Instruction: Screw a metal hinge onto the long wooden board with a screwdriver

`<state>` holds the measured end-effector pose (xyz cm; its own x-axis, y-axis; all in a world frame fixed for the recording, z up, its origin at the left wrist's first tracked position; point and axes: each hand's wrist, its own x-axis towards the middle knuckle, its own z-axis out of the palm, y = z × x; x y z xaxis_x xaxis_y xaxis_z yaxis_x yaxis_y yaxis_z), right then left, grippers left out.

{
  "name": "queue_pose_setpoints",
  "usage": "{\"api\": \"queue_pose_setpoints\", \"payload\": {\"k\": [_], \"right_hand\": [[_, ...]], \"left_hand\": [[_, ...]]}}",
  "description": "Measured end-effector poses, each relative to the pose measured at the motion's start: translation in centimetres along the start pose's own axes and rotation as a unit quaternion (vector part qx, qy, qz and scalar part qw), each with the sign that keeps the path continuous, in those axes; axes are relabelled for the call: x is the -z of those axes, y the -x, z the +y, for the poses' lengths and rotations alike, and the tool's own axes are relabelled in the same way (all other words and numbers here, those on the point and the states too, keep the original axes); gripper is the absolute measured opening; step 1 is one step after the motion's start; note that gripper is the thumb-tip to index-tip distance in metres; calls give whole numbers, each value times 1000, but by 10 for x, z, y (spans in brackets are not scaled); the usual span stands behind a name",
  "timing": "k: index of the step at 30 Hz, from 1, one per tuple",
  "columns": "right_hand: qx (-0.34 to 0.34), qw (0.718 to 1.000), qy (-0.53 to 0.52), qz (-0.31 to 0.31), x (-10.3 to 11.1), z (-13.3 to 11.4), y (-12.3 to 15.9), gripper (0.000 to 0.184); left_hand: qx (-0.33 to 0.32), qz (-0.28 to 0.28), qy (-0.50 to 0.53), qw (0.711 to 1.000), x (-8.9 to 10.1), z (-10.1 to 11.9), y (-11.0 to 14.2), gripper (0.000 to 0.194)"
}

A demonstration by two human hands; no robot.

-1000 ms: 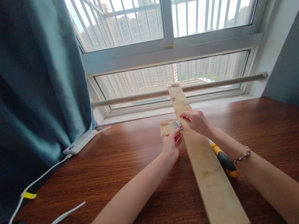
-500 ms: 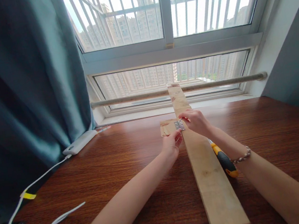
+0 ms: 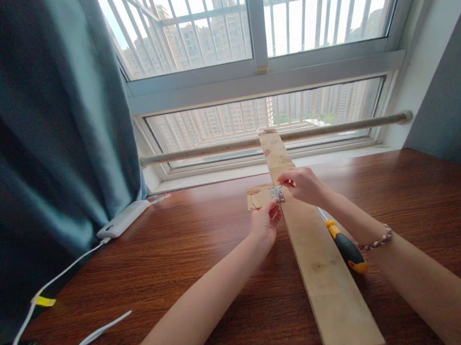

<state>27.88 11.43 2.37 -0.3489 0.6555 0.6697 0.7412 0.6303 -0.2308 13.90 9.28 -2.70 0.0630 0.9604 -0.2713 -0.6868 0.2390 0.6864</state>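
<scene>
Metal hinge set across short wood piece and long board, on worktop. Left hand: fingers at its near edge, grip indeterminable. Right hand: fingers pinching a small item, unidentifiable. Placement apparently done; fastening judged outstanding, screwdriver lying unheld.

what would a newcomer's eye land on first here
Probably the long pale wooden board, running up the middle of the dark reddish-brown wooden table. Next, the left hand and right hand, close together at a small silver metal hinge where the board meets a short pale wooden piece on its left. The tall dark teal-blue fabric curtain filling the picture's left side also stands out.
</scene>
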Motion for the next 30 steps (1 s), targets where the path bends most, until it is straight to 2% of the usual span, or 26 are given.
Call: {"api": "queue_pose_setpoints", "payload": {"k": [7, 13, 18, 21, 24, 27, 30], "right_hand": [[10, 1000, -7, -8, -3, -7, 0, 25], [-8, 1000, -17, -7, -7, -11, 1, 28], [-46, 998, -35, 1, -11, -10, 2, 33], [-53, 998, -19, 8, -15, -11, 3, 27], [-33, 999, 9, 2, -16, -11, 4, 14], [-33, 999, -7, -12, -10, -8, 2, 14], [-74, 995, -61, 18, 8, -7, 5, 25]], "left_hand": [[-7, 31, 17, 999, -5, 0, 7, 20], [-10, 16, 16, 1000, -2, -1, 2, 19], [-2, 28, 10, 1000, -2, 0, 3, 19], [-7, 31, 15, 999, -3, 0, 3, 19], [-4, 12, 26, 1000, -3, 0, 2, 20], [4, -7, 27, 1000, -3, 0, 2, 20], [5, -5, 19, 1000, -3, 0, 2, 19]]}}
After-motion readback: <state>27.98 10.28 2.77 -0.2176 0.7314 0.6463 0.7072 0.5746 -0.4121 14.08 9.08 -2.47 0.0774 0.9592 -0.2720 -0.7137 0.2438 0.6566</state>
